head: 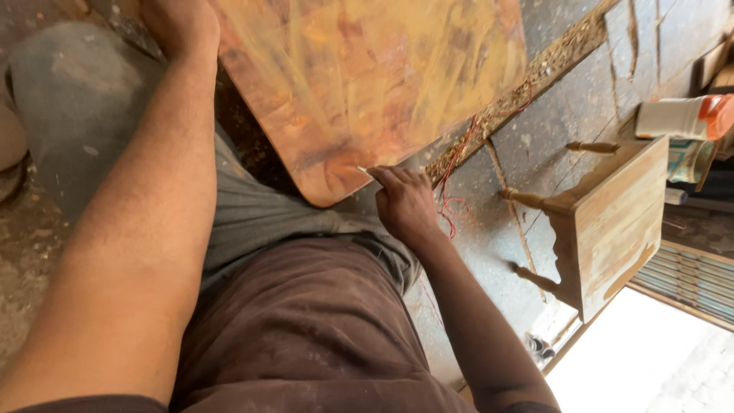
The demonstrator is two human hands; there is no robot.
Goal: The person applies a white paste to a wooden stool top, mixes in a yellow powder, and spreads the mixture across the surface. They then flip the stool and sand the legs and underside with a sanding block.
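A large wooden board (367, 76) with orange and yellow smeared finish leans over my lap, its rounded corner pointing down. My right hand (405, 205) is at that corner and pinches a small thin pale piece (362, 170) against the board's edge. My left arm stretches up the left side, and my left hand (180, 27) lies at the board's upper left edge. Its fingers are cut off by the frame. Grey and brown cloth (306, 321) covers my legs below the board.
A small wooden stool (612, 214) with turned legs lies on its side at the right on the concrete floor (589, 92). A white bottle (677, 117) with an orange cap lies beyond it. A thin red wire (456, 164) trails by my right hand. Bright ground (650, 359) shows at the bottom right.
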